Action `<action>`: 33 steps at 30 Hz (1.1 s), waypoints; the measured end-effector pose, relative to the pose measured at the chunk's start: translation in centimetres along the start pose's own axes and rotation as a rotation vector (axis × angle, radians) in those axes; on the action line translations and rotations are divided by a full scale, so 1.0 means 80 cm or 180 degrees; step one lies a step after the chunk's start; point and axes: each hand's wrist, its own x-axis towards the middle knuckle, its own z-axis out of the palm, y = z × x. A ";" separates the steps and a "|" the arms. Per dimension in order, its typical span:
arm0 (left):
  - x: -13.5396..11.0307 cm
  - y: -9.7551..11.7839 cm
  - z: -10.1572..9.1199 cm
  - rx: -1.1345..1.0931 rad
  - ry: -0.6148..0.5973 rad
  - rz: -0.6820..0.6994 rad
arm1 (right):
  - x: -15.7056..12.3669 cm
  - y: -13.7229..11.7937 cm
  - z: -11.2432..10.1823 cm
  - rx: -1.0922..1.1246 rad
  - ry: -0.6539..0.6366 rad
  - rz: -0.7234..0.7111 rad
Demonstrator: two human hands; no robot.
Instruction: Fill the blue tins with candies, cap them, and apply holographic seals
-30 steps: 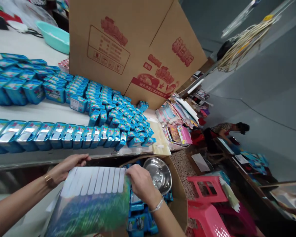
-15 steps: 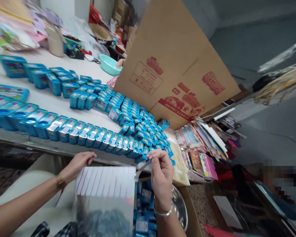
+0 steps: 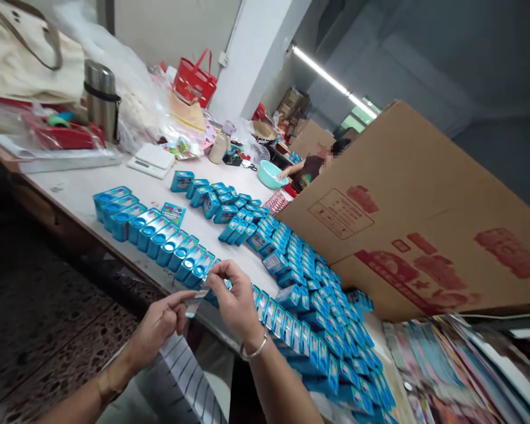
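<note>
Both hands meet over the near edge of a white table (image 3: 83, 188). My right hand (image 3: 234, 297) pinches a small shiny sticker strip (image 3: 194, 303) by its top end. My left hand (image 3: 159, 324) touches the strip's lower end with thumb and forefinger. Below them, on my lap, lies a sheet of white backing strips (image 3: 185, 377). Right behind my hands runs a row of small blue boxes (image 3: 168, 247) standing side by side along the table edge. Many more blue boxes (image 3: 309, 277) are massed further back and to the right.
A large brown carton (image 3: 406, 235) leans at the right. A steel flask (image 3: 100, 100), a white scale (image 3: 152, 159), bags and a teal bowl (image 3: 269, 174) sit at the far end, where another person's arm (image 3: 295, 168) reaches. Coloured packets (image 3: 459, 377) are piled at lower right. Speckled floor lies at the left.
My view has swung left and up along the table. My right hand peeled one strip off the sheet and raised it; my left hand let go of the sheet and came to the strip.
</note>
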 end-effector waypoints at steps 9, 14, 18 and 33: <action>0.049 -0.009 -0.025 0.0428 0.0459 -0.0630 | 0.046 0.067 0.039 -0.0704 0.0605 0.0157; 0.064 -0.034 -0.028 0.0569 0.0484 -0.0609 | 0.054 0.100 0.040 -0.1182 0.0720 0.0159; 0.070 -0.037 -0.026 0.0616 0.0521 -0.0585 | 0.058 0.110 0.039 -0.1463 0.0748 0.0085; 0.083 -0.062 -0.022 0.0771 0.0801 -0.0696 | 0.072 0.119 0.037 -0.1933 0.0282 0.0163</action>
